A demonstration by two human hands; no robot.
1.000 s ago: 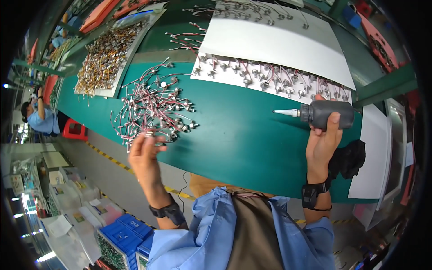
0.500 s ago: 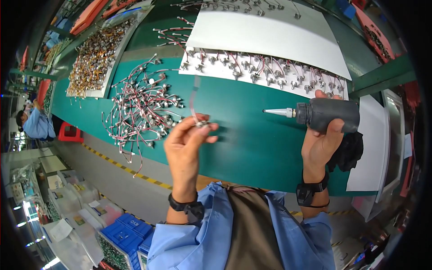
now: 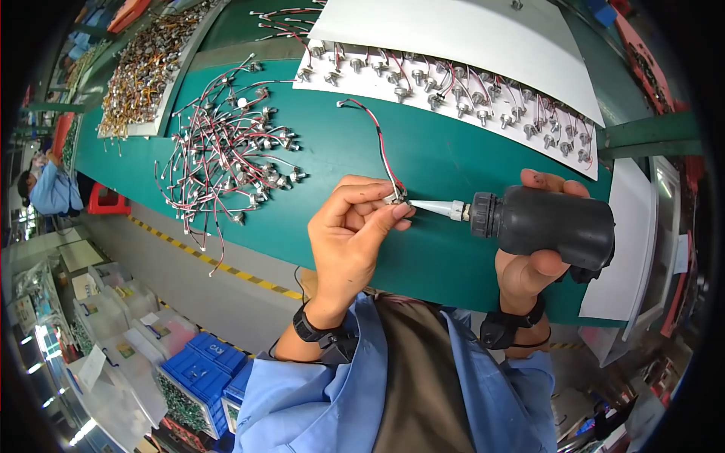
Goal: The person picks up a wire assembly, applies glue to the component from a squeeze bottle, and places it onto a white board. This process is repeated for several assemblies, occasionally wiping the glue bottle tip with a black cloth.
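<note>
Between thumb and fingers, my left hand [image 3: 351, 234] pinches a small metal potentiometer [image 3: 395, 198] with red, white and black wires [image 3: 380, 140] rising from it to a small white connector. My right hand [image 3: 525, 275] is wrapped round a black squeeze bottle [image 3: 555, 223] lying sideways. The bottle's pale tapered nozzle [image 3: 438, 208] points left, its tip at the potentiometer, touching or very close to it. A tangled pile of similar wired potentiometers [image 3: 234, 151] lies on the green mat [image 3: 332, 158] to the left.
Rows of wired potentiometers [image 3: 461, 90] stand on white board at the back, beneath a second white sheet [image 3: 453, 34]. A tray of metal parts [image 3: 147, 75] is at far left. A green post [image 3: 649, 136] rises at right. Blue bins [image 3: 204, 370] stand below left. Another person [image 3: 54, 185] sits far left.
My left hand has moved right with the potentiometer, and my right hand has brought the bottle slightly left and lower. The nozzle tip and the potentiometer have come together.
</note>
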